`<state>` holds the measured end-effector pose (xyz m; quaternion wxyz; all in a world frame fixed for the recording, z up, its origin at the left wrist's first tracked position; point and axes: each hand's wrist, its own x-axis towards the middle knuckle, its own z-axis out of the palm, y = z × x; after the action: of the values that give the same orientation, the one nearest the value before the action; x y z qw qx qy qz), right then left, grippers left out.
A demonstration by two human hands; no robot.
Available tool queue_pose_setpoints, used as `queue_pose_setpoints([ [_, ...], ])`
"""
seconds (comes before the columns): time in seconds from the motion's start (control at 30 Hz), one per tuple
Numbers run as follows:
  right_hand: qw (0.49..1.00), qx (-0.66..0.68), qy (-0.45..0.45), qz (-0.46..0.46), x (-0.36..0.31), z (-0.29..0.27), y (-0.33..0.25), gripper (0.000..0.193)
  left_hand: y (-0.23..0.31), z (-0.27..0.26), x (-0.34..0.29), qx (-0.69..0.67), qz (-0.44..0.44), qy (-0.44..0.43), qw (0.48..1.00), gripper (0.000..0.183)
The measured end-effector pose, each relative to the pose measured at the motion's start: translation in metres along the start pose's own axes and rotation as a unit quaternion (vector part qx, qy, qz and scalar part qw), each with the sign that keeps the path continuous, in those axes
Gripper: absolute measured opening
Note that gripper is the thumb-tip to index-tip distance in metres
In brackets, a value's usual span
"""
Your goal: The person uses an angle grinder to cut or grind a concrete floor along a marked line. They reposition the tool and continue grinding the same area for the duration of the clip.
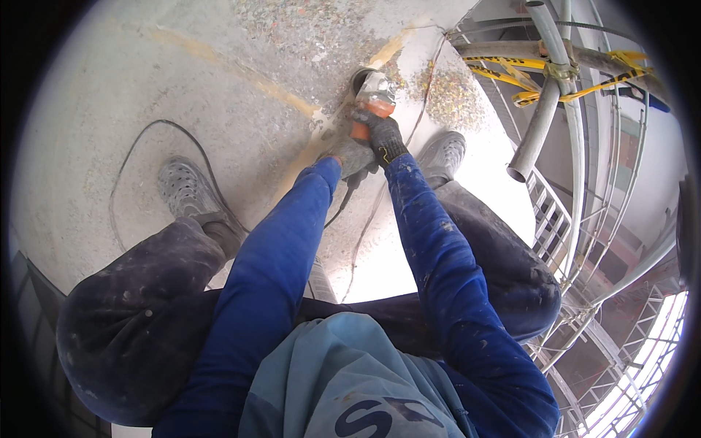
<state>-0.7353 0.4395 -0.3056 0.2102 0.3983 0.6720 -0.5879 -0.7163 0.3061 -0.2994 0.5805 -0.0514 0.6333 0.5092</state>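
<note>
An orange angle grinder (379,107), its front end coated in pale dust, rests low against the grey concrete surface (241,51) ahead of me. My right hand (385,134), in a dark glove, is closed round the grinder's body just behind its head. Lower and to the left, my left hand (347,155), in a dusty grey glove, grips the rear of the tool, its fingers partly hidden. The round dark guard or disc (359,79) shows at the grinder's far left side; where it meets the concrete is hard to make out. A black power cord (349,196) leaves its back end.
The cord loops (161,123) around my left shoe (184,185). My right shoe (442,155) stands beside the slab's right edge. Beyond that edge are scaffold pipes (537,131) tied with yellow-and-black tape (522,66), and a drop with metal framing. A thin wire (427,91) crosses the concrete.
</note>
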Motion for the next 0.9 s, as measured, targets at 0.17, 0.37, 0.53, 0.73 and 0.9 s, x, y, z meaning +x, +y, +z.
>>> queue_pose_setpoints([
  [0.17,0.998,-0.051,-0.001,-0.024,-0.013,0.01,0.004,0.062,-0.016,0.0,-0.004,-0.029,-0.011,-0.014,0.999,0.02],
  [0.37,0.993,-0.118,0.009,-0.019,-0.035,0.022,0.023,0.065,-0.046,0.013,-0.016,-0.019,-0.016,0.02,0.999,0.022],
  [0.53,0.995,-0.096,-0.008,0.01,-0.059,0.029,0.031,0.068,-0.064,0.018,-0.032,-0.068,-0.034,0.016,0.997,0.026],
  [0.73,0.997,-0.083,-0.002,0.004,-0.064,0.033,0.034,0.068,-0.068,0.023,-0.04,-0.091,-0.025,0.053,0.994,0.027],
  [0.9,0.991,-0.128,0.003,-0.033,-0.035,0.021,0.033,0.068,-0.059,0.016,-0.007,-0.067,-0.01,0.015,0.998,0.03],
])
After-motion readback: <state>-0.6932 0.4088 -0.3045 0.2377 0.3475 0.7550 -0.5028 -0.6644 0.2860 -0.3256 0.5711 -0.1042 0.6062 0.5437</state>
